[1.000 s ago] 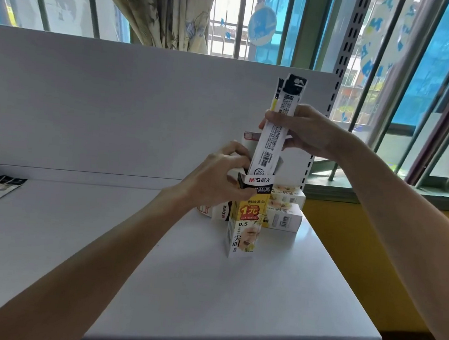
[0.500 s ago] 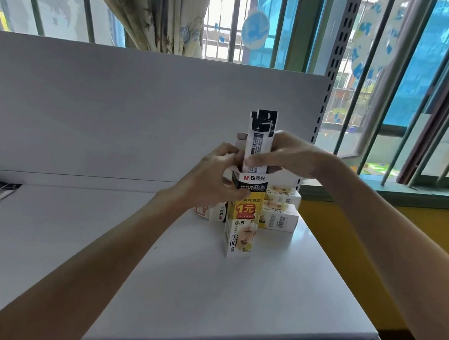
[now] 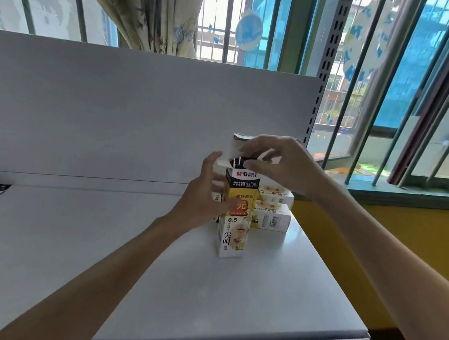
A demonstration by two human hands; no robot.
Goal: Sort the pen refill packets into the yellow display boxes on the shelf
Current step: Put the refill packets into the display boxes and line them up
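From my feed I see a white shelf (image 3: 206,291) with a plain white back panel (image 3: 114,110) and a perforated grey upright (image 3: 328,56) at its right edge. Behind it, barred windows (image 3: 441,94) let in bright daylight. A patterned curtain (image 3: 150,12) hangs bunched near the middle, with a round blue paper decoration (image 3: 248,32) beside it. Below the green sill (image 3: 407,194) the wall (image 3: 438,220) is yellow.

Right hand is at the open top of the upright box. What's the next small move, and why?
Probably release the packet and lift the right hand away: the packet sits almost fully inside the upright box, which the left hand steadies.
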